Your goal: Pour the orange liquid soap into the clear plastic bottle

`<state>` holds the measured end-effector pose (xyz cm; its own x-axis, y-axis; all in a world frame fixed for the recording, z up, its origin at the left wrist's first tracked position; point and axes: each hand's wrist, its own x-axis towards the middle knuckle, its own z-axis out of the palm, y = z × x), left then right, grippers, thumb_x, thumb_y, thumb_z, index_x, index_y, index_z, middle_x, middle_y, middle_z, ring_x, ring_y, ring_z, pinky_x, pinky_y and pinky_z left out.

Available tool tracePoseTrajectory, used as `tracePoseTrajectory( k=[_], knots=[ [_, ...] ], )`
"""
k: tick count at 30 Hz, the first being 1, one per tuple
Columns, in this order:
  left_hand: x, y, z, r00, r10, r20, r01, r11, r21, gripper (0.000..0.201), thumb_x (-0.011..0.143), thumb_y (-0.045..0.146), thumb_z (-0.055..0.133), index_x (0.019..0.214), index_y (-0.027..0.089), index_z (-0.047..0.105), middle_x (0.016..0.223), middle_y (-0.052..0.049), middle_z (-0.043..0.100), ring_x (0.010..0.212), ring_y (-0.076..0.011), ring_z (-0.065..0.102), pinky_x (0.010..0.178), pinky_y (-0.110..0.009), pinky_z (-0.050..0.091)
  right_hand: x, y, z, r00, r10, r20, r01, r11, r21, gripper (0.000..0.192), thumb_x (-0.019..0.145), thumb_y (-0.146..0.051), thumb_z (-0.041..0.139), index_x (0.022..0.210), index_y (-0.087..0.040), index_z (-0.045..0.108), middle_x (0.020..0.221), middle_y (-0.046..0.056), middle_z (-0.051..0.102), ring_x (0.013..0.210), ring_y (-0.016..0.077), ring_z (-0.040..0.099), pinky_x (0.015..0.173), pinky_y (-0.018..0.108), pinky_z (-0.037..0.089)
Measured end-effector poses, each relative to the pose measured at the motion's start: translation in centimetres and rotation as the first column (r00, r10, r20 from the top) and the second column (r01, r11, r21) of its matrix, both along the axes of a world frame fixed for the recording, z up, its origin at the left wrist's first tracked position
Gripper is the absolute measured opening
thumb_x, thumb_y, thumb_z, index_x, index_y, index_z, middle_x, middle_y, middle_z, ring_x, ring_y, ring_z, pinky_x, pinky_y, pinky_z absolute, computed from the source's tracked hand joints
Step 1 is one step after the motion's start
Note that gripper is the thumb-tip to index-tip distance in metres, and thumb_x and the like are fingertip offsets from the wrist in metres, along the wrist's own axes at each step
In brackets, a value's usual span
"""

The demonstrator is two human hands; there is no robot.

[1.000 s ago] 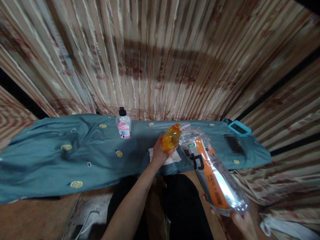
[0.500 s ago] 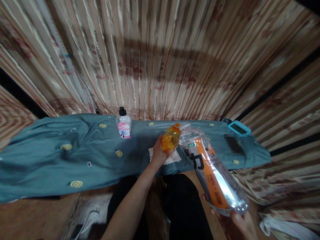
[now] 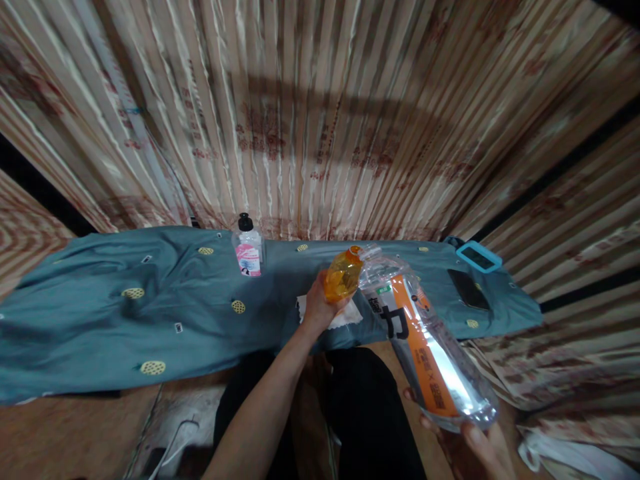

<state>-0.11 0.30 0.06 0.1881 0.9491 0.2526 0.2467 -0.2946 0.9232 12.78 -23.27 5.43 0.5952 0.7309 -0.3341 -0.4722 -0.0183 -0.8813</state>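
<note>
My left hand [image 3: 320, 303] is wrapped round a small orange see-through bottle [image 3: 342, 275], held tilted above a white cloth [image 3: 346, 316]. In my right hand [image 3: 467, 443] is a large clear plastic bottle [image 3: 425, 340] with an orange and silver label, gripped near its base and slanted up to the left. The mouth of the clear bottle meets or nearly meets the top of the orange one; whether they touch I cannot tell. Any liquid passing between them is not visible. A clear pump-top bottle [image 3: 248, 247] with a pink label and black cap stands upright to the left.
A grey-green cloth with pineapple prints [image 3: 190, 333] covers the long table. At its right end lie a dark phone [image 3: 469, 289] and a blue-framed device [image 3: 479, 257]. Pleated curtains [image 3: 300, 120] hang behind and at the right. A white cable [image 3: 173, 443] runs on the floor.
Hardly anything differs: both hands and both bottles hold nearly the same place and tilt. The phone, blurred out before, now shows plainly.
</note>
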Motion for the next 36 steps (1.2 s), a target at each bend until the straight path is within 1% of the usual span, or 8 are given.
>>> tracePoseTrajectory(
  k=[3, 7, 13, 17, 21, 25, 29, 36],
  knots=[
    [0.0, 0.0, 0.0, 1.0, -0.004, 0.002, 0.004, 1.0, 0.007, 0.052, 0.068, 0.028, 0.076, 0.114, 0.024, 0.053, 0.106, -0.004, 0.066, 0.098, -0.0232, 0.064, 0.087, -0.037, 0.051, -0.1, 0.1, 0.1, 1.0, 0.003, 0.004, -0.003, 1.0, -0.004, 0.083, 0.053, -0.049, 0.085, 0.12, -0.023, 0.043, 0.09, 0.012, 0.074, 0.084, 0.0284, 0.071, 0.066, 0.03, 0.058],
    [0.0, 0.1, -0.2, 1.0, 0.002, -0.004, -0.002, 1.0, 0.015, 0.052, 0.066, 0.025, 0.077, 0.113, 0.024, 0.054, 0.105, -0.003, 0.066, 0.096, -0.0228, 0.065, 0.086, -0.036, 0.052, -0.6, 0.6, 0.9, 0.999, -0.035, 0.024, 0.036, 0.999, -0.01, 0.082, 0.048, -0.049, 0.088, 0.113, -0.019, 0.047, 0.085, 0.015, 0.074, 0.077, 0.0288, 0.071, 0.06, 0.03, 0.058],
    [0.0, 0.2, -0.3, 1.0, -0.006, 0.002, 0.006, 1.0, 0.019, 0.053, 0.066, 0.026, 0.077, 0.114, 0.024, 0.054, 0.105, -0.003, 0.066, 0.097, -0.0236, 0.064, 0.086, -0.037, 0.052, -1.1, 0.9, 1.3, 0.995, -0.096, 0.022, 0.096, 0.995, 0.006, 0.064, 0.045, -0.048, 0.088, 0.095, -0.021, 0.059, 0.082, 0.013, 0.074, 0.07, 0.0277, 0.071, 0.056, 0.031, 0.058],
    [0.0, 0.1, -0.1, 1.0, -0.001, -0.004, 0.001, 1.0, 0.015, 0.052, 0.067, 0.028, 0.077, 0.113, 0.023, 0.054, 0.106, -0.004, 0.066, 0.098, -0.0239, 0.064, 0.087, -0.038, 0.051, -1.1, 1.0, 1.4, 0.995, -0.102, 0.023, 0.102, 0.995, -0.013, 0.068, 0.043, -0.049, 0.089, 0.096, -0.018, 0.059, 0.082, 0.016, 0.073, 0.072, 0.0298, 0.071, 0.056, 0.031, 0.058],
    [0.0, 0.0, 0.0, 1.0, -0.006, -0.01, 0.005, 1.0, -0.008, 0.052, 0.067, 0.028, 0.076, 0.114, 0.023, 0.053, 0.106, -0.004, 0.066, 0.098, -0.0238, 0.064, 0.088, -0.038, 0.05, -0.7, 0.9, 1.2, 0.997, -0.065, 0.033, 0.066, 0.997, -0.03, 0.08, 0.043, -0.051, 0.089, 0.105, -0.018, 0.051, 0.082, 0.017, 0.073, 0.074, 0.0312, 0.071, 0.059, 0.031, 0.058],
    [0.0, 0.0, 0.1, 1.0, -0.003, -0.014, 0.003, 1.0, -0.002, 0.053, 0.068, 0.027, 0.076, 0.114, 0.023, 0.052, 0.106, -0.004, 0.065, 0.097, -0.0234, 0.064, 0.088, -0.038, 0.051, -0.3, 0.5, 0.6, 1.0, -0.024, 0.011, 0.024, 1.0, -0.002, 0.075, 0.052, -0.048, 0.086, 0.109, -0.021, 0.046, 0.086, 0.016, 0.074, 0.079, 0.0299, 0.071, 0.061, 0.031, 0.059],
    [0.0, 0.0, 0.2, 1.0, 0.002, -0.005, -0.002, 1.0, 0.003, 0.051, 0.068, 0.028, 0.076, 0.113, 0.024, 0.053, 0.104, -0.003, 0.066, 0.097, -0.0229, 0.065, 0.087, -0.037, 0.051, -0.3, 0.4, 0.5, 1.0, -0.031, 0.0, 0.031, 1.0, -0.003, 0.071, 0.052, -0.047, 0.086, 0.106, -0.021, 0.048, 0.086, 0.015, 0.074, 0.077, 0.0293, 0.071, 0.061, 0.031, 0.058],
    [0.0, 0.0, 0.1, 1.0, -0.005, 0.006, 0.005, 1.0, 0.001, 0.052, 0.066, 0.024, 0.076, 0.113, 0.024, 0.054, 0.104, -0.002, 0.066, 0.097, -0.0223, 0.064, 0.088, -0.037, 0.051, -0.3, 0.5, 0.3, 1.0, -0.011, 0.007, 0.011, 1.0, 0.024, 0.084, 0.053, -0.045, 0.085, 0.121, -0.016, 0.044, 0.09, 0.016, 0.073, 0.079, 0.0308, 0.071, 0.06, 0.031, 0.058]
  ],
)
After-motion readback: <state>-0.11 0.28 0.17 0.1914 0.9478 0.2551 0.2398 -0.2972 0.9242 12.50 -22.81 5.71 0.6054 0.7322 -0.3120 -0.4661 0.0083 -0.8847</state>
